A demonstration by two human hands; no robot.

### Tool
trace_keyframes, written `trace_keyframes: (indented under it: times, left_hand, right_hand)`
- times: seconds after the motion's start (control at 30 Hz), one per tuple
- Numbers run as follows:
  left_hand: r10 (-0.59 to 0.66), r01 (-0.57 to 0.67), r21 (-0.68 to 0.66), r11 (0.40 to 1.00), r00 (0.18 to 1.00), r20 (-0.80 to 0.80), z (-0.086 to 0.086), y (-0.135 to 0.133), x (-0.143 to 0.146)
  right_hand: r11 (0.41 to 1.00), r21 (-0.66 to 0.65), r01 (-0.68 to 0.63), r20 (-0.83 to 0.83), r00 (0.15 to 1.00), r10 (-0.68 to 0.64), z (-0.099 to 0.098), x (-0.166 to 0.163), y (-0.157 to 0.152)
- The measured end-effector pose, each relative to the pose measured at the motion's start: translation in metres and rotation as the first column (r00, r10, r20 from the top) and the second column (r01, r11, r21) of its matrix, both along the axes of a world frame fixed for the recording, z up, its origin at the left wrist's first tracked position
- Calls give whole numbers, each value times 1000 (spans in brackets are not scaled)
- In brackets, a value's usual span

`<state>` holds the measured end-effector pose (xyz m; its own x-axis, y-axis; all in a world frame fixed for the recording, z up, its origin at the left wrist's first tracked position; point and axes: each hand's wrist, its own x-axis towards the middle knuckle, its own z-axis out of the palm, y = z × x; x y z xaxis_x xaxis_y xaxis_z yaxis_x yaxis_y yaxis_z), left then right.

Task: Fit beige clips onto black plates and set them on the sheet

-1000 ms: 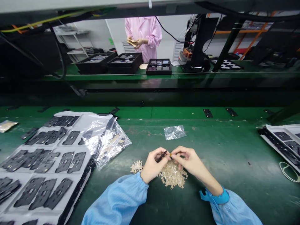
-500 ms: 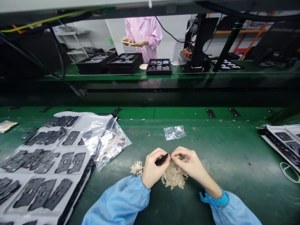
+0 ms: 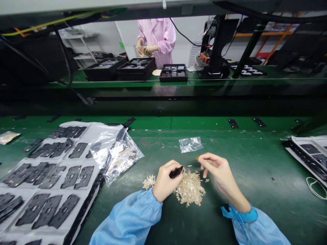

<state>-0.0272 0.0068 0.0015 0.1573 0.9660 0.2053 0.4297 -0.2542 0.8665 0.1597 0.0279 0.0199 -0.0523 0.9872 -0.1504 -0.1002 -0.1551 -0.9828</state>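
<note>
My left hand (image 3: 165,180) is closed round a small black part (image 3: 176,172), held just above a heap of small beige pieces (image 3: 190,189) on the green table. My right hand (image 3: 219,170) is to the right and slightly further away, its thumb and forefinger pinched on a tiny orange-tipped piece (image 3: 197,158). The two hands are apart, a short gap between them. Both wrists wear light blue sleeves.
A white tray of several black flat parts (image 3: 48,173) lies at the left, a clear bag (image 3: 120,154) over its right edge. A small clear bag (image 3: 190,144) lies beyond the heap. More trays (image 3: 310,151) sit at the right edge. A person in pink (image 3: 156,35) stands behind the far bench.
My hands were together over the heap; the right hand has drawn away to the right and further off with the tiny piece. The left hand stays put with the black part.
</note>
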Motion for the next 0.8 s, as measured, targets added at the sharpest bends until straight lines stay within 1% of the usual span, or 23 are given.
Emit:
trace_keyframes:
  times: [0.07, 0.13, 0.23, 0.3, 0.4, 0.5, 0.6, 0.7, 0.8]
  left_hand:
    - [-101, 102, 4, 995, 991, -90, -1, -2, -1]
    - [-144, 144, -16, 989, 971, -192, -3, -4, -1]
    - [-121, 117, -31, 993, 942, -313, -4, -7, 0]
    - [-95, 95, -17, 995, 941, -326, -3, -7, 0]
    - [-59, 66, 22, 998, 969, -241, 2, -7, 2]
    - [32, -24, 89, 996, 995, -90, 6, -9, 5]
    - [96, -100, 151, 983, 995, 34, 6, -13, 9]
    - [80, -93, 168, 981, 994, 81, 2, -16, 12]
    - [52, -65, 170, 983, 995, 81, -4, -18, 12]
  right_hand:
    - [1000, -6, -7, 12, 1000, 7, 1, 2, 2]
    - [998, -29, -50, 31, 998, 51, 0, 0, 2]
    - [994, -61, -92, 94, 991, 98, -3, -4, 1]
    - [993, -57, -102, 146, 983, 110, -7, -5, 0]
    - [993, -10, -115, 192, 975, 114, -13, -7, -1]
    - [992, 7, -128, 208, 970, 123, -18, -11, -4]
    - [989, 3, -145, 207, 968, 141, -19, -17, -8]
    - [986, 17, -164, 192, 969, 158, -20, -21, -12]
    - [982, 41, -182, 194, 966, 171, -21, -22, -12]
